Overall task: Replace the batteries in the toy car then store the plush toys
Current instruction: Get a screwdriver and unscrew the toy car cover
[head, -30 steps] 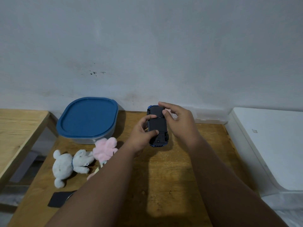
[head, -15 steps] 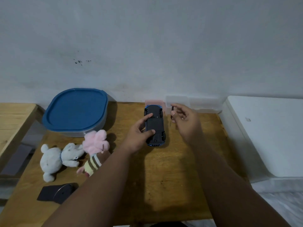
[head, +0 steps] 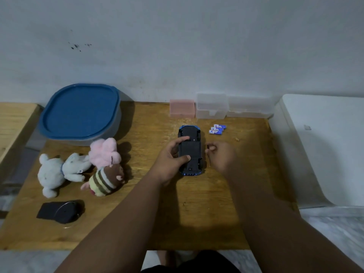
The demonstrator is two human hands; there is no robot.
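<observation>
Now the toy car (head: pixel 190 150) lies belly-up on the bench (head: pixel 197 203), its dark underside facing the camera, nose toward the wall. A second ago both hands were working on that underside; since then the right hand (head: pixel 220 154) has come off it and dropped to the bench just beside the car's right flank. It is curled, thumb and forefinger pinching something small and dark, with a thin metal shaft showing below the fingers. This looks like a small screwdriver, though it is too small to be sure. The left hand (head: pixel 173 158) has not left the car: forefinger and thumb lie on the underside, steadying it against the bench.

My reading is that the battery cover is being unfastened or has just been freed, so the battery swap is still at its opening stage. I cannot tell whether the cover is off.

Fresh batteries (head: pixel 217 129) lie close beyond the right hand, near the car's front corner. Three plush toys (head: pixel 82 168) sit well to the left, untouched, just in front of the blue-lidded container (head: pixel 80 112), which is still closed. Storing them has not begun.
</observation>
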